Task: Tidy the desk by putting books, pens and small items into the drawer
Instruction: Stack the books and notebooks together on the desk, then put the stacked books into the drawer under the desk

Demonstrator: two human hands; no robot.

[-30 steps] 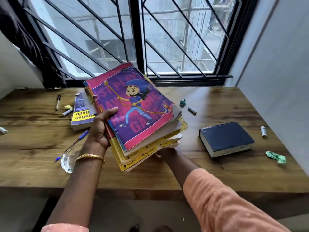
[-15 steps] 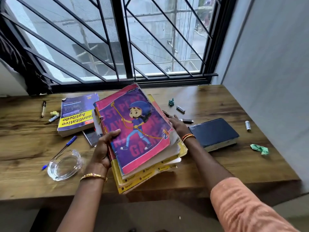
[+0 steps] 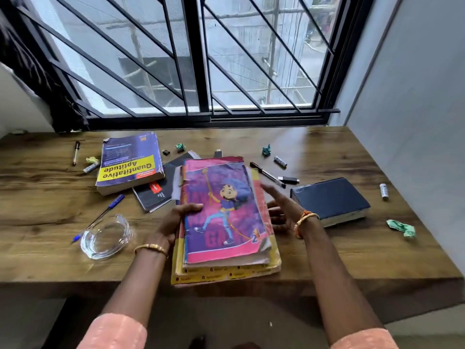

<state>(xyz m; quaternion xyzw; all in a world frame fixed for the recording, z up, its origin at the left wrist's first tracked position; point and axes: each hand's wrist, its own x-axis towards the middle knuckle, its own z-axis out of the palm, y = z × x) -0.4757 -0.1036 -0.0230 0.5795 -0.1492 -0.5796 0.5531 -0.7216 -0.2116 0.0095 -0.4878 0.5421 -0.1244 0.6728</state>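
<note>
Books stack [image 3: 224,222] could totally slide apart: left hand [image 3: 176,220] grips its left edge, thumb on top. Right hand [image 3: 279,207], just right of the stack, has straight fingers holding nothing, so those loose worn covers could fan out.

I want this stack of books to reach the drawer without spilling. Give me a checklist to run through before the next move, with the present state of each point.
1. Left hand grips the book stack at its left edge, thumb on the top cover: ok.
2. Right hand holds the stack: not ok, its fingers are straight beside the right edge.
3. Books squared up: not ok, the edges are staggered.
4. Stack supported: ok, it rests on the desk, slightly over the front edge.
5. Drawer open: cannot tell, none is in view.
6. Nearby black pen clear of the stack: ok.
</note>
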